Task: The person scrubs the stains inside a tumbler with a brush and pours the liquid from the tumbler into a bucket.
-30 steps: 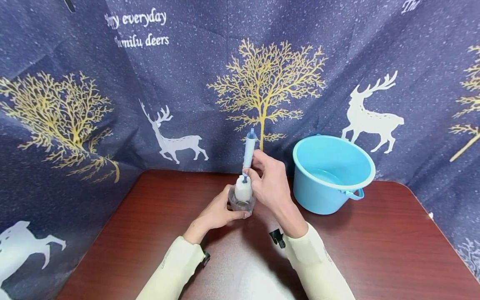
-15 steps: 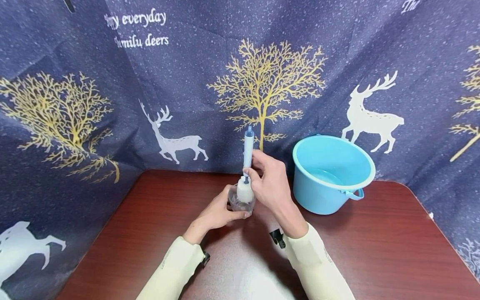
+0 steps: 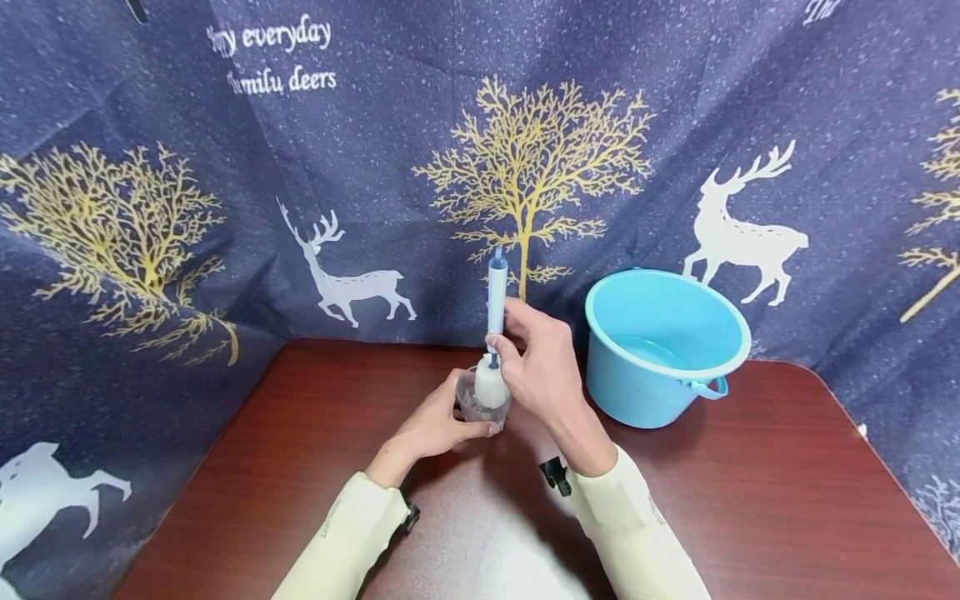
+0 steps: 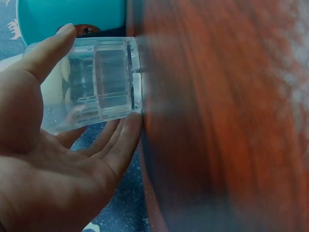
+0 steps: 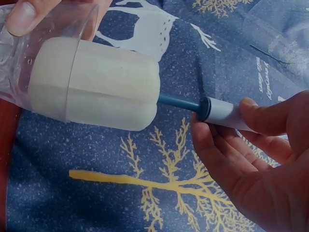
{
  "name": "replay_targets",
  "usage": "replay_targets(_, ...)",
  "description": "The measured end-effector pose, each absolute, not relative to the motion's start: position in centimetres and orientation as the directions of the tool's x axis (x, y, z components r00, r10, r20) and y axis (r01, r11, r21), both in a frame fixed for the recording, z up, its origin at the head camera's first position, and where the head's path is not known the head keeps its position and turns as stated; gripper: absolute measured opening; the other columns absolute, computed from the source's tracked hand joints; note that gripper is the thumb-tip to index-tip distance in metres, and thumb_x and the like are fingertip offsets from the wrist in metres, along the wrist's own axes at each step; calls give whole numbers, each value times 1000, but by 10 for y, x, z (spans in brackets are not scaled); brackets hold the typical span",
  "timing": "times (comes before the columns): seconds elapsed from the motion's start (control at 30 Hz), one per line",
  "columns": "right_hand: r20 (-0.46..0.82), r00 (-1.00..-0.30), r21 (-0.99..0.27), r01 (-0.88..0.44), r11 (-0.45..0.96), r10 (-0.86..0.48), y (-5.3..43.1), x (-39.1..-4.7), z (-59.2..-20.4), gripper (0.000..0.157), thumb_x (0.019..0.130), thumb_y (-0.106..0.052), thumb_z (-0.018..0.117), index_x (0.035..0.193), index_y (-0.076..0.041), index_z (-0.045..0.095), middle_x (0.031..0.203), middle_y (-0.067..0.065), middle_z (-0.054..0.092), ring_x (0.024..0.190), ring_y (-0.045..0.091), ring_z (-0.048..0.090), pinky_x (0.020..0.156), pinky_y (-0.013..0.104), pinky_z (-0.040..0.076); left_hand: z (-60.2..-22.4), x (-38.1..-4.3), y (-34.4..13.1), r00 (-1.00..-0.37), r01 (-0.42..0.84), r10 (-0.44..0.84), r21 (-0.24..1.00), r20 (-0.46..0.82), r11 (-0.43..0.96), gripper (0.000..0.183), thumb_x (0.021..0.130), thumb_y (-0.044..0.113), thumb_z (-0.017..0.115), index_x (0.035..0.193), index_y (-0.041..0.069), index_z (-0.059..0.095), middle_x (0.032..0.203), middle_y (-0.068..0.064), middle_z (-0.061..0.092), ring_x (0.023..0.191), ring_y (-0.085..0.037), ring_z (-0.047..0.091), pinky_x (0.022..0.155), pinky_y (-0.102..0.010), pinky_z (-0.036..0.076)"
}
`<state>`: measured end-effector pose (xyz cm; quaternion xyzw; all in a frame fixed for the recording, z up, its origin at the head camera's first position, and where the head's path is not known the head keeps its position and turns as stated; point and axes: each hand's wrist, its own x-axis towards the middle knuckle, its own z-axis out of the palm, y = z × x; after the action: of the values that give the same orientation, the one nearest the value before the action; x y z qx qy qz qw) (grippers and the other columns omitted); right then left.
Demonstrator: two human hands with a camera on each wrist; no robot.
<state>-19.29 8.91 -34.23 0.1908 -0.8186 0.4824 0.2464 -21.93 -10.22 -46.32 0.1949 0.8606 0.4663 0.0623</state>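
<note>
A clear plastic cup (image 4: 108, 77) stands on the table, and my left hand (image 3: 435, 422) grips it round the side, thumb on one wall and fingers on the other. My right hand (image 3: 542, 360) pinches the pale blue handle of a sponge cup brush (image 3: 497, 300). In the right wrist view the brush's white sponge head (image 5: 111, 87) sits partly inside the cup, its upper part sticking out past the rim. A dark blue stem joins sponge and handle. The brush stands nearly upright in the head view.
A light blue bucket (image 3: 637, 392) with a side handle stands right of my right hand, near the back of the dark red wooden table (image 3: 780, 500). A navy cloth (image 3: 390, 167) printed with deer and trees hangs behind the table.
The brush handle has tipped from leaning right to nearly upright, its top shifting slightly left and up. The sponge head has moved slightly right inside the cup, while the left hand stays in place.
</note>
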Motion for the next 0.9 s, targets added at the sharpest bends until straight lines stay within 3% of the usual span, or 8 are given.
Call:
replay_targets(0.4,573,-817,-699,-532,477,-71,89,-192,-342,37,93,2,75,125,-15,73,92,3,78,87,14,77,78,40,62,-465,-222,-103,-920,255,390,825,45,505,82,83,35,93,147,17,44,138,-3,61,119,-19,62,99,-41,52)
replay_targets(0.9,566,-822,-697,-521,492,-68,88,-191,-343,25,91,0,78,110,-15,71,86,-1,75,80,10,74,72,38,55,-463,-220,-103,-919,262,390,820,52,508,84,83,35,93,148,14,44,135,-4,63,116,-19,62,100,-42,51)
